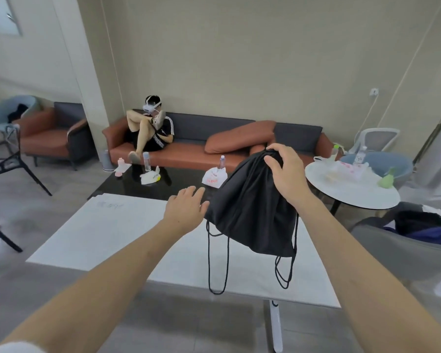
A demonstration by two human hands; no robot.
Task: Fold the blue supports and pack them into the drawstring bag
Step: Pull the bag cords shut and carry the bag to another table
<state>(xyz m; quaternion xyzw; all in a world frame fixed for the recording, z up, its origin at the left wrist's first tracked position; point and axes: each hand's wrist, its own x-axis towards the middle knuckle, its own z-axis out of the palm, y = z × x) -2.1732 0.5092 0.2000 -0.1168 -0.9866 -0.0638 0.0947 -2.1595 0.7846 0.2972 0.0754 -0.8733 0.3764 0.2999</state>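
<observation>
A black drawstring bag (pixel 250 212) hangs above the white table (pixel 117 233), bulging and closed at the top. My right hand (pixel 285 171) grips its gathered neck and holds it up. Its black cords (pixel 218 263) dangle in loops down to the table's front edge. My left hand (pixel 186 208) hovers at the bag's left side with fingers relaxed, touching or nearly touching the fabric. No blue supports are visible; whatever is inside the bag is hidden.
A round white table (pixel 351 189) with bottles and wrappers stands to the right. A low black table (pixel 143 184) lies beyond, then an orange sofa (pixel 189 154) with a seated person (pixel 150 131). A grey chair (pixel 405 245) is at right, black chairs (pixel 0 164) at left.
</observation>
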